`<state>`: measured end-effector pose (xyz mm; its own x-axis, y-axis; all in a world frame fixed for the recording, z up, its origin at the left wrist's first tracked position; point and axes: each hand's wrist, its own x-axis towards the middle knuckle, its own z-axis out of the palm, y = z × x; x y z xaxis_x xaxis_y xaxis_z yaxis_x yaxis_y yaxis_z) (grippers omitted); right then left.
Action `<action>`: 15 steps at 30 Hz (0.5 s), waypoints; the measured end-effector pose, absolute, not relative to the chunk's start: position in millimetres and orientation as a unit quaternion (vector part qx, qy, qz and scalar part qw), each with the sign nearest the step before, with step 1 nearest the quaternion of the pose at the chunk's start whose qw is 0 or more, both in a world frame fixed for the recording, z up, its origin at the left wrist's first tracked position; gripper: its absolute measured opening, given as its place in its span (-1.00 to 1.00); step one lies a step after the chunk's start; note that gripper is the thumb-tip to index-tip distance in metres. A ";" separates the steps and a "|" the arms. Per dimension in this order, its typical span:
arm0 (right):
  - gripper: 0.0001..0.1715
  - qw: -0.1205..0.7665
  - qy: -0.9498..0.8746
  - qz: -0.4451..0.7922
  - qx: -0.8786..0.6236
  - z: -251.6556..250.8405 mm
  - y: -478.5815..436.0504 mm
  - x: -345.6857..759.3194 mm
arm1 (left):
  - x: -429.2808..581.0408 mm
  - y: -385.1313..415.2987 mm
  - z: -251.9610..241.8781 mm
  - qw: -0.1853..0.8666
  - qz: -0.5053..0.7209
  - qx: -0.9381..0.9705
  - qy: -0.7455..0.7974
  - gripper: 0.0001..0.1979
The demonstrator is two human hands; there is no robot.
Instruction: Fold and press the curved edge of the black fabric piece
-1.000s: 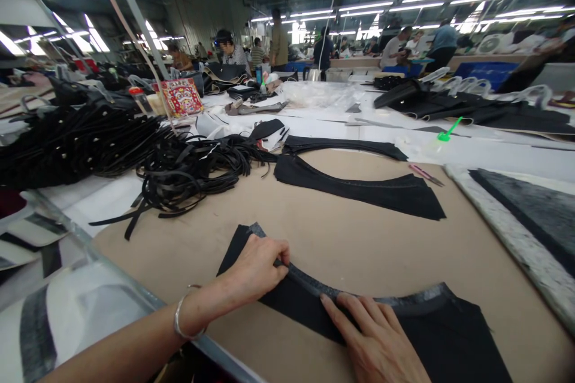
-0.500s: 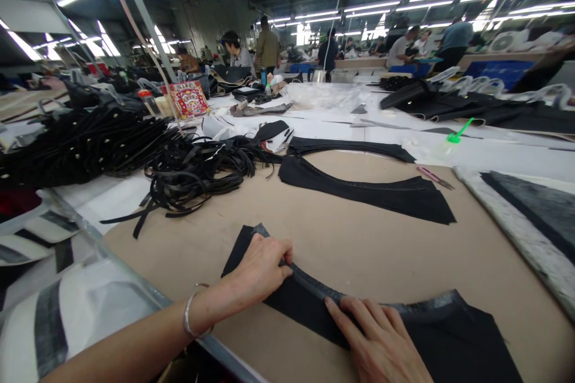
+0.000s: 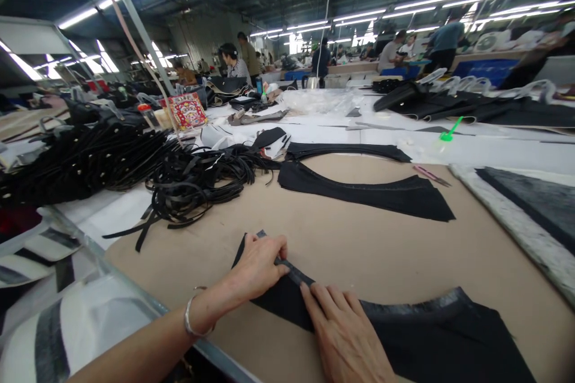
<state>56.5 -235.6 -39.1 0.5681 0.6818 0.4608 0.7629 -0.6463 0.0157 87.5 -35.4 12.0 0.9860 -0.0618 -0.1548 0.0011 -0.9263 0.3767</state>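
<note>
A curved piece of black fabric (image 3: 431, 335) lies on the tan work surface (image 3: 215, 251) in front of me, with a greyish strip along its curved upper edge. Near the fabric's left end, my left hand (image 3: 258, 266) is closed, thumb and fingers pinching that edge. A silver bangle is on the left wrist. My right hand (image 3: 345, 332) rests flat on the cloth just to the right, fingers stretched out and fingertips on the strip. Part of the fabric is hidden under both hands.
Beyond the hands lie more curved black pieces (image 3: 359, 194). Pink-handled snips (image 3: 431, 176) are at their right. A tangle of black straps (image 3: 193, 185) sits left, beside stacked black pieces (image 3: 85, 155). At right is a pale slab (image 3: 503, 215); people work in the background.
My right hand has slid left along the strip, closer to my left hand. The left hand keeps its pinch near the left end. The camera view has shifted slightly.
</note>
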 end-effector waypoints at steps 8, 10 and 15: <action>-0.38 0.098 -0.408 -0.257 -0.870 -43.1 -234.4 60.4 | 97.6 -12.6 11.8 0.188 -0.074 0.979 0.000 -0.92; -0.38 0.100 -0.409 -0.260 -0.869 -43.6 -233.8 61.0 | 97.9 -13.5 12.3 0.188 -0.075 0.979 0.001 -0.91; -0.40 0.093 -0.413 -0.263 -0.867 -45.3 -234.0 59.9 | 98.8 -14.4 12.6 0.186 -0.080 0.979 0.003 -0.91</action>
